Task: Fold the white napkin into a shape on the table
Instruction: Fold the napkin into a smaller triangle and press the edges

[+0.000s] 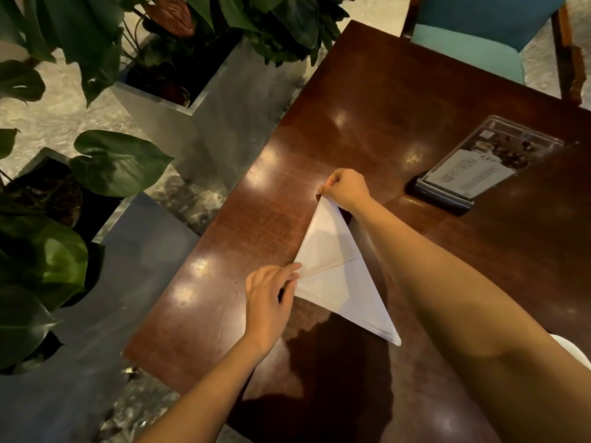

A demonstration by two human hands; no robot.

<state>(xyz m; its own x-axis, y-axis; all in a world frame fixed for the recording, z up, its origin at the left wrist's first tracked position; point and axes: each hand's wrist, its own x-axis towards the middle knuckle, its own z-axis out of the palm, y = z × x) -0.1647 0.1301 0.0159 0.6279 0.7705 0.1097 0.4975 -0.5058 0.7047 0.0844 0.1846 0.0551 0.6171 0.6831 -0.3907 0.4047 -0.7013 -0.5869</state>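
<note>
The white napkin [339, 276] lies on the dark wooden table [243, 238], folded into a long triangle with a crease across its middle. My right hand [347, 187] pinches the napkin's far tip between thumb and fingers. My left hand [268, 295] rests flat with its fingertips pressing the napkin's left edge, right where the crease meets it. The near corner of the napkin points toward me, free of both hands.
A clear acrylic menu stand [473, 167] on a black base sits to the right of the napkin. Grey planters [192, 123] with large green leaves stand off the table's left edge. A teal chair [473, 49] is at the far side.
</note>
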